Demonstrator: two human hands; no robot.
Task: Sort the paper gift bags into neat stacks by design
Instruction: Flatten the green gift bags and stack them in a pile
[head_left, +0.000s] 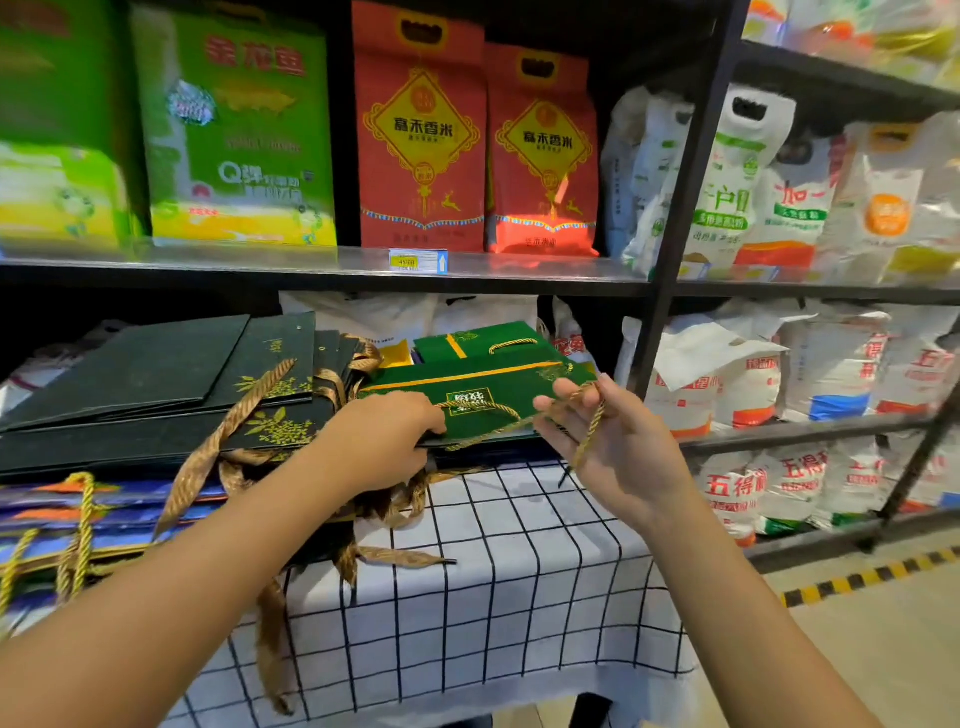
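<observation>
Centre frame: left hand (387, 434) palm-down on the near edge of the green gift bags (478, 395), fingers curled over that edge, thumb tucked beneath. Just right of centre: right hand (610, 441) raised, palm toward the camera, fingers loosely bent, a gold cord handle (589, 434) pinched between thumb and forefinger and trailing down across the palm. Green bags lying flat in a low stack on a table under a white cloth with a black grid (519, 571), gold stripe and gold label printed on the top bag, a second gold cord looped over its face. Left of centre: black gift bags (156, 384) with gold leaf print, fanned flat in an overlapping pile, wide bronze ribbon handles (228, 436) spilling over the table edge. Lower left: blue gift bags (104, 512) with orange accents, stacked flat, twisted gold cords hanging from them. Across the top: black metal shelving (691, 171) holding green sacks (239, 130) at upper left, red rice bags (421, 135) at upper centre, white sacks (779, 182) at right. Lower right: yellow-and-black floor tape (872, 574).
</observation>
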